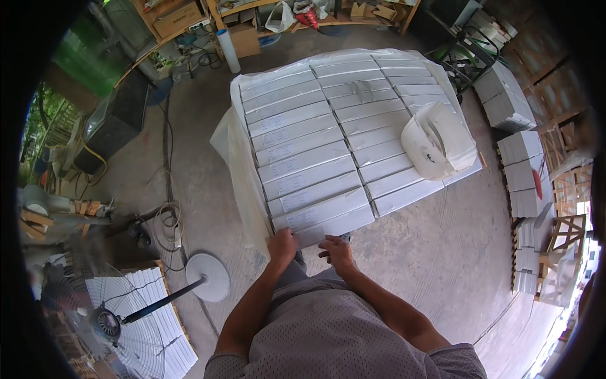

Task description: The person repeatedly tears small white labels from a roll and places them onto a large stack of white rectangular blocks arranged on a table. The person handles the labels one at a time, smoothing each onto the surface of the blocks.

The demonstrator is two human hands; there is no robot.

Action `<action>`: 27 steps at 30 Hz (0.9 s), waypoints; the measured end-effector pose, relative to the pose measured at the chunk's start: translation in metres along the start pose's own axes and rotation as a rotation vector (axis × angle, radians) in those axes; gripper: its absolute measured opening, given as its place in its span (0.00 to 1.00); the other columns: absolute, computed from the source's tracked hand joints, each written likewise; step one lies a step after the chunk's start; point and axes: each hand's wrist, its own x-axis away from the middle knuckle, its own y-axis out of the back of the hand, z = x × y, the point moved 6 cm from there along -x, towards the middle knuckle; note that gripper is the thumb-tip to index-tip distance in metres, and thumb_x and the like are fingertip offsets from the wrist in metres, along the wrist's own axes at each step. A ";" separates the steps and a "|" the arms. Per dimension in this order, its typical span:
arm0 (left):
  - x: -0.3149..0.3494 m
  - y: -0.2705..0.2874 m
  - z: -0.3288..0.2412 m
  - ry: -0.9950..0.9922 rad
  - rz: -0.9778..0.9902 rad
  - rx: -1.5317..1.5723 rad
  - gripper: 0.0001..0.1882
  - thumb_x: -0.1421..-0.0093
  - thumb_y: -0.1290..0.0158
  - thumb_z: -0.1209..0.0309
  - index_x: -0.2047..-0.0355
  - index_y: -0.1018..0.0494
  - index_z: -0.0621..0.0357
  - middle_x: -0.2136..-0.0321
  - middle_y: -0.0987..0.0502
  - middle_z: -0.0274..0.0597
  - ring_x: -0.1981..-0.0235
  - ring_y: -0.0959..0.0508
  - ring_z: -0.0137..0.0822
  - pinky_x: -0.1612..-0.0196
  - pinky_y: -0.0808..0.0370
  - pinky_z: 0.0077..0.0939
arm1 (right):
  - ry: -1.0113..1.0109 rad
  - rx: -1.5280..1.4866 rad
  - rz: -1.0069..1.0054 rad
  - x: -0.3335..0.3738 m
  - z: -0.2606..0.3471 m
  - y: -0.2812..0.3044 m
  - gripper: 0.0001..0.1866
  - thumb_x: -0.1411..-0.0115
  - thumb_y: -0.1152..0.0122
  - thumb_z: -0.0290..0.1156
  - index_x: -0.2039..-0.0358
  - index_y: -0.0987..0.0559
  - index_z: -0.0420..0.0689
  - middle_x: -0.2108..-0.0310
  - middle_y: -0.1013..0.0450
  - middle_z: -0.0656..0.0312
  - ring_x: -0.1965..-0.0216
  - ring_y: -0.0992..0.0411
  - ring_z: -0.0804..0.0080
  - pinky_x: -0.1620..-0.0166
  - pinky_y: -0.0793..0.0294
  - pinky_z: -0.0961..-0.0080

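A pale rectangular slip [310, 237], like a paper label, spans the gap between my hands at the near left edge of the box stack. My left hand [282, 245] is closed, its fingers pinching the slip's left end. At the other end, my right hand [338, 251] pinches the slip's right corner, with its other fingers loosely curled. Just beyond lie long flat white boxes [315, 165] in three columns, several with pale labels on their near-left ends. Clear plastic film [247, 192] hangs down the stack's left side. An open white container [416, 151] rests on the right column.
A standing fan [108, 323] with a round base [208, 278] is at lower left, beside more stacked white boxes [180, 347]. A coiled cable [169, 221] lies on the concrete floor. White bundles [522, 155] line the right side. A wooden workbench [265, 6] stands at the back.
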 end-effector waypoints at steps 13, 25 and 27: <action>0.019 0.001 -0.023 -0.108 -0.204 -0.225 0.10 0.42 0.47 0.65 0.68 0.26 0.59 0.68 0.25 0.50 0.69 0.21 0.51 0.67 0.23 0.44 | 0.016 0.096 0.034 -0.005 0.000 0.006 0.25 0.40 0.43 0.32 0.45 0.29 0.33 0.64 0.21 0.56 0.71 0.22 0.71 0.74 0.31 0.80; 0.029 -0.005 -0.037 -0.213 -0.356 -0.319 0.08 0.44 0.47 0.69 0.65 0.29 0.57 0.69 0.29 0.46 0.70 0.23 0.45 0.71 0.25 0.41 | 0.067 0.270 0.058 -0.008 0.007 0.013 0.24 0.41 0.42 0.33 0.46 0.27 0.34 0.67 0.20 0.56 0.71 0.21 0.72 0.72 0.29 0.80; 0.041 -0.012 -0.051 -0.477 -0.267 -0.454 0.09 0.45 0.48 0.70 0.63 0.29 0.56 0.69 0.29 0.45 0.71 0.23 0.43 0.73 0.26 0.39 | 0.089 0.307 0.071 -0.009 0.009 0.014 0.24 0.42 0.42 0.33 0.46 0.27 0.35 0.67 0.20 0.56 0.71 0.21 0.73 0.72 0.29 0.80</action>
